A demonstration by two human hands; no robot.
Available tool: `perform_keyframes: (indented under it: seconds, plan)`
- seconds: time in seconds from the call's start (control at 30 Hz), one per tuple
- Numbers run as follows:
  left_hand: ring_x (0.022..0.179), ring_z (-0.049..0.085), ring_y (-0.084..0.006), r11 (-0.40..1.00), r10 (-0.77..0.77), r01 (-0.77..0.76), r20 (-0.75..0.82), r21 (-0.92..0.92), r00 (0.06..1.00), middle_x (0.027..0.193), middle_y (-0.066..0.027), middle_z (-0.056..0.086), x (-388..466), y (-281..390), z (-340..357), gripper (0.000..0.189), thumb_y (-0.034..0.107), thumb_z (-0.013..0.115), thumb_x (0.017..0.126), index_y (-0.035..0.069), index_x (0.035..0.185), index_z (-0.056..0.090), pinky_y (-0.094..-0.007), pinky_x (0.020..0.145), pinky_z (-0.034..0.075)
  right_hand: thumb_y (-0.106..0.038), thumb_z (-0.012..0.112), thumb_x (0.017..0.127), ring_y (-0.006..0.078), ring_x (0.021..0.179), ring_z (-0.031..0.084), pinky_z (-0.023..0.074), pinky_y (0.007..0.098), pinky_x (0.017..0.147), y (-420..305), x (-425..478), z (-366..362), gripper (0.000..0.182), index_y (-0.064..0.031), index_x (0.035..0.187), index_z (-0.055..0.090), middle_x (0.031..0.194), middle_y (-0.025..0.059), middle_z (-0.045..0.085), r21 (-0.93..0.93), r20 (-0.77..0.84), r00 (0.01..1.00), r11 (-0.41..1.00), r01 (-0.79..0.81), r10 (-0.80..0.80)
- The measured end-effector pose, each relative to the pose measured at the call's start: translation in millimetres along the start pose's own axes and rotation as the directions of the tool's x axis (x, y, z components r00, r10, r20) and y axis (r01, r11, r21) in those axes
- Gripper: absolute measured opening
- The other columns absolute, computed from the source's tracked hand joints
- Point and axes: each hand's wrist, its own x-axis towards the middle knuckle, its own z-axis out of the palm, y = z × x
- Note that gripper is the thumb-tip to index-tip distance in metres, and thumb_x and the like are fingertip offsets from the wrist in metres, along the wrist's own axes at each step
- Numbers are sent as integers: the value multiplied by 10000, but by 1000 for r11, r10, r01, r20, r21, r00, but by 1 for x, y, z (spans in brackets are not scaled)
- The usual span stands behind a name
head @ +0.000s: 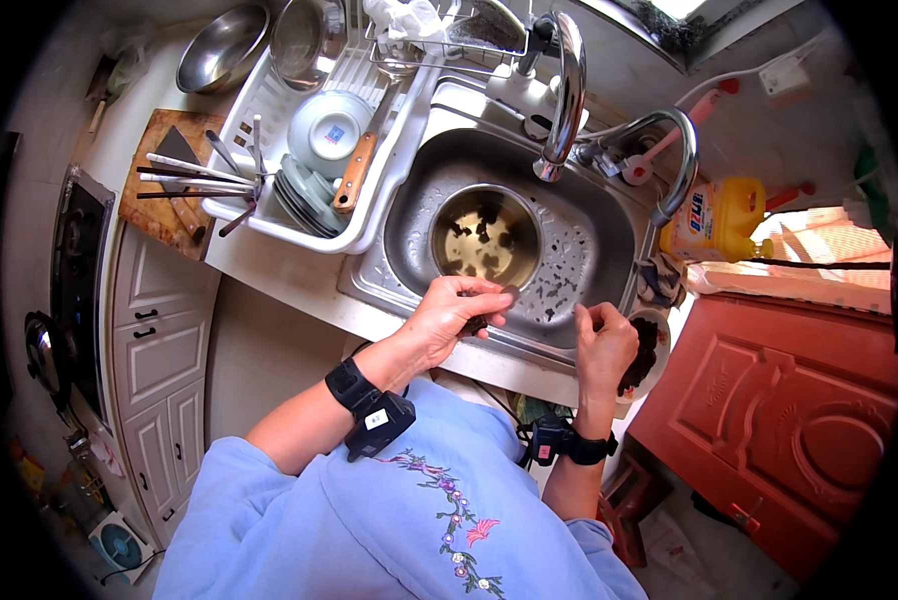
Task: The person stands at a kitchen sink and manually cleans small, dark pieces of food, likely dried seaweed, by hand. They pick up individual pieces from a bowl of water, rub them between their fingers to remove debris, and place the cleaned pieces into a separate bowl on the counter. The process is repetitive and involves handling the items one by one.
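My left hand (456, 313) is over the near rim of the steel sink (569, 187), with dark pieces (473, 325) that look like wood ear fungus in its curled fingers. A thin dark bit shows at its thumb tip. My right hand (606, 346) hovers at the sink's near right corner, fingers curled and thumb raised; whether it pinches something small is unclear. A round metal basin (458, 193) in the sink holds water with dark pieces in it. More dark scraps (558, 283) lie on the sink floor. Beside my right hand, partly hidden by it, is a bowl (663, 341) of dark pieces.
Two curved faucets (569, 90) (689, 150) overhang the sink. A white dish rack (329, 244) on the left holds bowls, chopsticks and a wooden-handled utensil (357, 172). Beyond it lies a cutting board (145, 199) with a knife (175, 146). A yellow jug (708, 225) and red door (764, 405) are right.
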Motion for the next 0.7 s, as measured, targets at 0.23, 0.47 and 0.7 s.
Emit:
perform_keyframes:
  seconds: [0.23, 0.47, 0.7]
  plan:
    - [684, 584, -87, 1000, -15, 15, 24, 13, 1000, 792, -42, 607, 1, -4, -1, 211, 106, 694, 766, 9, 922, 591, -185, 496, 423, -69, 645, 791, 54, 664, 542, 415, 226, 575, -26, -7, 4, 162, 1, 936, 664, 695, 10, 622, 752, 229, 967, 650, -104, -110]
    - [833, 625, -141, 989, -44, 69, 184, -129, 982, 930, -97, 631, -3, -1, 3, 252, 136, 588, 850, -8, 1057, 575, -213, 636, 509, -59, 563, 855, 38, 560, 453, 343, 178, 482, -52, -21, 15, 85, 5, 849, 619, 660, -9, 563, 930, 320, 947, 196, -311, -19]
    - [1187, 449, -320, 858, -26, 195, 339, -475, 941, 1241, -208, 472, -3, 8, -6, 482, 308, 425, 935, -85, 1214, 437, -413, 984, 410, -117, 463, 886, 91, 530, 460, 336, 196, 421, -43, -9, 0, 161, -40, 747, 489, 731, 70, 558, 916, 379, 923, -113, -384, -64]
